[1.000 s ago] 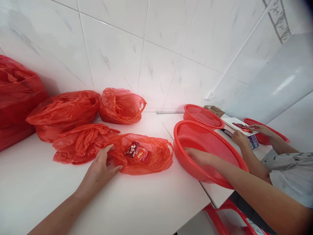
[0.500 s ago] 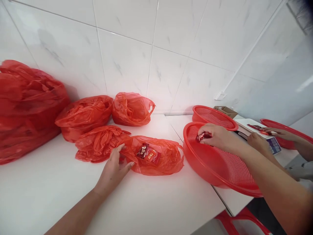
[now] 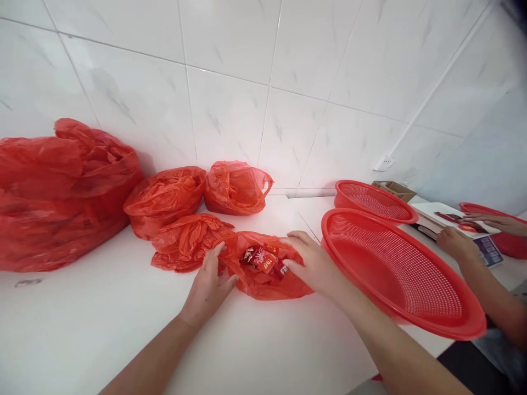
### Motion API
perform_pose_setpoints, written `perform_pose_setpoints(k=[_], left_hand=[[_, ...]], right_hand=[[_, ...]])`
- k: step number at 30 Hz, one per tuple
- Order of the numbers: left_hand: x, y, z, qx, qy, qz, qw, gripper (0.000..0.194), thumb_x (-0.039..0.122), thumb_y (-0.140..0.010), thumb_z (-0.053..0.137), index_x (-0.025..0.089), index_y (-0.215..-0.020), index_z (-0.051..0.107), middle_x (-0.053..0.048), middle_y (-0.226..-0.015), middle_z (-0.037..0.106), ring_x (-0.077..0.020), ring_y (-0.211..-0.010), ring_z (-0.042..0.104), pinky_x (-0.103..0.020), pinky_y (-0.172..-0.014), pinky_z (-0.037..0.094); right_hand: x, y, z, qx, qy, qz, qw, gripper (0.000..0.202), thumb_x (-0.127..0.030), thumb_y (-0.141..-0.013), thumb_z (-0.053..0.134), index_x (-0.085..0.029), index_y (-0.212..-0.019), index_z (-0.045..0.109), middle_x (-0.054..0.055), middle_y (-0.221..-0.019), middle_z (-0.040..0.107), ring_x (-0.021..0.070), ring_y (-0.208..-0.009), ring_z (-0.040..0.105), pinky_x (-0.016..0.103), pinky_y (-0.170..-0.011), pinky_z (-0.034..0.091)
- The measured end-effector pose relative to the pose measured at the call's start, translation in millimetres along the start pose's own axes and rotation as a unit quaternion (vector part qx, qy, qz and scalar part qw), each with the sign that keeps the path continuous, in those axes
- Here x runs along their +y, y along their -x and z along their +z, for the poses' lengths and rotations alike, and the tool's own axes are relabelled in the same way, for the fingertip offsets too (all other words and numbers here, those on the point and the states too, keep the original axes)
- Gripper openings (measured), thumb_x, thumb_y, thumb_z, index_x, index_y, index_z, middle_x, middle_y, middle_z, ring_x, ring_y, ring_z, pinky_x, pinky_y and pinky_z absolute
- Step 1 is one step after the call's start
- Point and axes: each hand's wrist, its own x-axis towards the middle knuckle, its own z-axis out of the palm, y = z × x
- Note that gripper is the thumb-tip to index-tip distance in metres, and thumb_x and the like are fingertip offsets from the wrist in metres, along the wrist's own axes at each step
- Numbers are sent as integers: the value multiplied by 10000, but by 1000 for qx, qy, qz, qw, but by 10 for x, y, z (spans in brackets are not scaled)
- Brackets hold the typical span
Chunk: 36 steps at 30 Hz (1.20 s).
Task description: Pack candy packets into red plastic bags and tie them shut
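Pale characters too small to read mark red packets (image 3: 263,260) inside a red bag (image 3: 272,291) on a white table (image 3: 255,351), between a left hand (image 3: 206,292), thumb and fingers parted at its rim, and a loosely spread right hand (image 3: 319,267); a perforated basket (image 3: 370,269) stands just beside, more bags (image 3: 173,197) behind.

The left hand (image 3: 208,291) was bare, with slim fingers, a slender thumb and one tiny spot (image 3: 206,300) on its back, while the right hand (image 3: 315,266), also bare, had a smooth, rounded back and tapering fingers. The left forearm (image 3: 154,354) and the right forearm (image 3: 382,323) were uncovered as far as they showed, narrow at the wrist and broadening toward the near edge. The nails were too small to make out clearly.
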Motion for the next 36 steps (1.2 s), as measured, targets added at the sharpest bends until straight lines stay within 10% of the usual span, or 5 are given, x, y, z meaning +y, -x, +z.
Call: perform_pose_setpoints(k=[10,20,25,31,36], left_hand=[[36,-12,41,-5,5,-40,999,772,353,-746,619,275,-1399,215,-105,-1374,404,-281,-1177,493,-427,-899,481],[59,40,-6,73,47,-21,996,826,380,-773,605,266,-1440,131,-132,-1468,270,-287,-1189,472,-371,-792,535],[116,23,10,51,64,-70,994,791,363,-769,604,280,-1427,173,-121,-1419,344,-235,-1032,566,-341,-711,551],[461,-378,-62,56,126,-70,988,644,207,-766,563,250,-1360,319,-107,-1311,485,-211,-1012,600,-348,-812,511],[1033,-775,-402,167,130,47,976,590,181,-778,530,303,-1328,354,-51,-1267,516,-171,-981,588,-292,-763,509]], right_hand=[[489,809,361,129,-4,120,984,572,-389,-859,484,-283,-1386,285,61,-1476,257,261,-1360,241,482,-1084,301],[412,946,457,187,-247,239,920,558,-419,-854,485,-267,-1364,314,100,-1354,430,244,-1175,481,420,-952,430],[362,716,454,193,-277,259,905,745,-436,-797,562,-283,-1424,190,99,-1413,362,235,-1194,468,382,-914,448],[371,100,270,114,-310,247,911,311,-455,-797,516,-179,-878,633,53,-863,665,229,-815,612,351,-711,478],[227,-186,-221,323,-442,174,818,212,-386,-794,531,-202,-835,628,31,-939,681,174,-846,622,287,-729,474]])
